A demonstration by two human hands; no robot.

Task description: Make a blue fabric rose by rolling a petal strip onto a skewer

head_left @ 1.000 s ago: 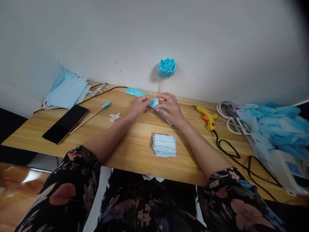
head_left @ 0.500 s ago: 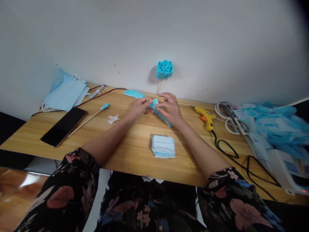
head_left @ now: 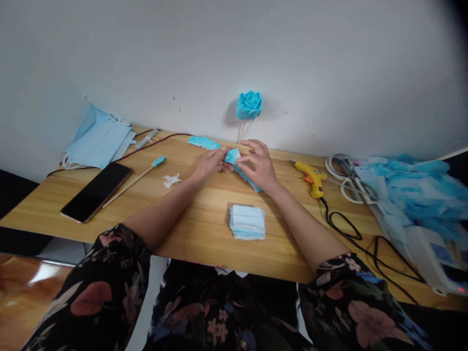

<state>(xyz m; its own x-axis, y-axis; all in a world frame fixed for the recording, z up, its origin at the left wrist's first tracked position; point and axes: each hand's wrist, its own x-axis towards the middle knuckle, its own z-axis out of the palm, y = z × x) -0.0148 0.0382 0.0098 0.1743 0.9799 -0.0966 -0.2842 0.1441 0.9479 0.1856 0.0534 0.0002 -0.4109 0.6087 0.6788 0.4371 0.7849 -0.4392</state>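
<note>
Between my hands is a small blue fabric piece (head_left: 232, 156) with a pale patch on it. My left hand (head_left: 213, 163) pinches its left edge. The thumb and a finger of my right hand (head_left: 258, 163) close on its right side, while another finger stretches out above. Below my right hand lies a row of blue folded pieces (head_left: 249, 179), partly covered by the fingers. A second row of blue pieces (head_left: 204, 142) lies behind my left hand. Closer to me sits a stack of pale blue cut squares (head_left: 247, 222).
A blue fabric rose (head_left: 249, 105) on a stick leans at the wall. Leftward lie face masks (head_left: 100, 139), a phone (head_left: 97, 192), a blue-tipped stick (head_left: 133, 183) and a white scrap (head_left: 171, 180). Rightward are a yellow glue gun (head_left: 310, 178), scissors (head_left: 353, 180) and a blue fabric heap (head_left: 417, 190).
The blue piece has turned slightly between my fingers and shows more of its face. My left hand has shifted a little; my right hand stays almost in place.
</note>
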